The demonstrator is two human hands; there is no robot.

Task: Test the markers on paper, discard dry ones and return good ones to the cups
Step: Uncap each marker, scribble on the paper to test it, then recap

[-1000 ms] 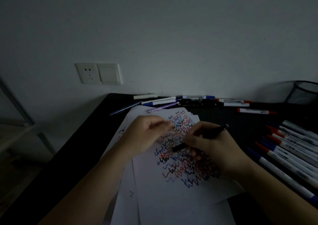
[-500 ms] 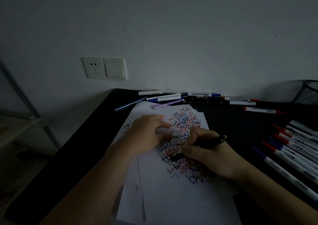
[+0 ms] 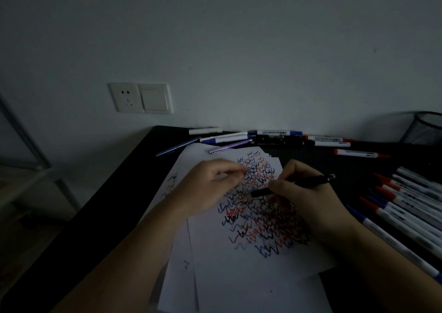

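- The right hand [image 3: 308, 193] grips a black pen [image 3: 291, 185], fingers curled round the middle of the barrel.
- The pen's long axis runs nearly level across the view, tilted a little: its tip points left and slightly toward the person, down at the paper [image 3: 239, 277], while the clip end points right and away, sticking out past the knuckles.
- The tip sits at the zigzag marks [image 3: 258, 207], a dense patch of black, red and blue scribbles in the middle of the top sheet; whether it touches the paper cannot be told in the dim light.
- The left hand [image 3: 210, 183] rests on the paper just left of the scribbles, fingers loosely bent and holding nothing, fingertips pointing right toward the pen tip.
- The paper is a loose stack of white sheets on a dark surface [image 3: 107, 205] set against a wall.
- A row of markers [image 3: 406, 207] with red and blue caps lies side by side at the right, well apart from the paper, long axes running from near right to far left.
- More pens and markers [image 3: 275, 137] lie scattered along the far edge by the wall, mostly lengthwise left to right.
- A mesh cup [image 3: 423, 128] stands at the far right corner.
- A wall socket and switch [image 3: 141, 98] sit above the surface's left end.
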